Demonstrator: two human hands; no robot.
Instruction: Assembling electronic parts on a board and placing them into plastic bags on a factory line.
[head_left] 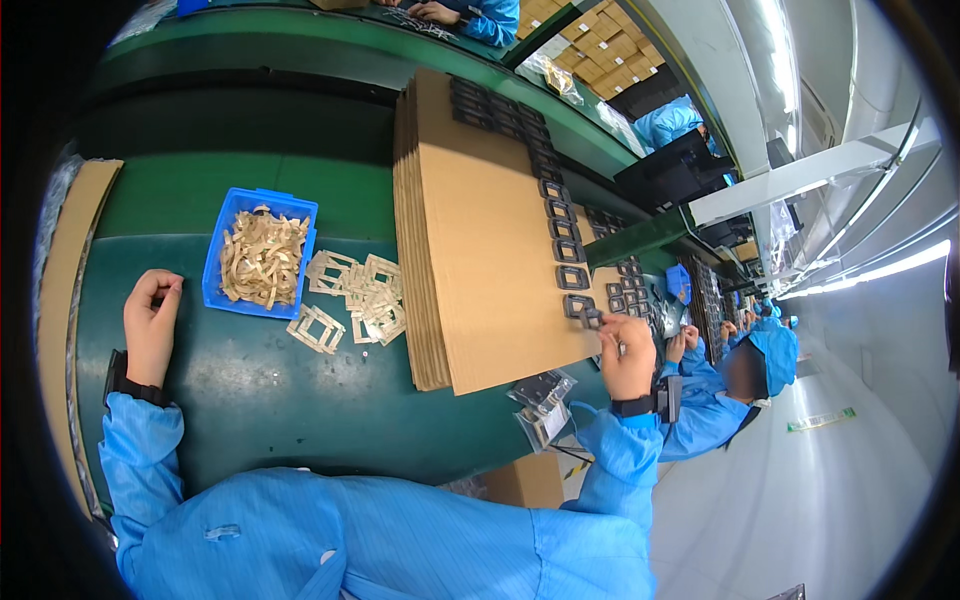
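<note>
My left hand (152,328) is raised over the green bench, left of a blue bin (211,262). Its fingers are curled with the thumb pressed to them; anything inside is hidden or too small to make out. In the bin lies a heap of beige curled strips (262,255). My right hand (627,358) pinches a small black plastic frame (591,318) at the right edge of a cardboard stack (490,270). Just left of it lies another black frame (574,306), part of a line of similar frames along that edge.
Flat pale cut-out frames (375,300) lie between bin and cardboard. Bagged parts (544,400) sit at the bench's near edge. A cardboard sheet (75,330) stands at far left. To the right, a co-worker in blue (705,405) sits close by. A green post (645,240) rises beyond the frames.
</note>
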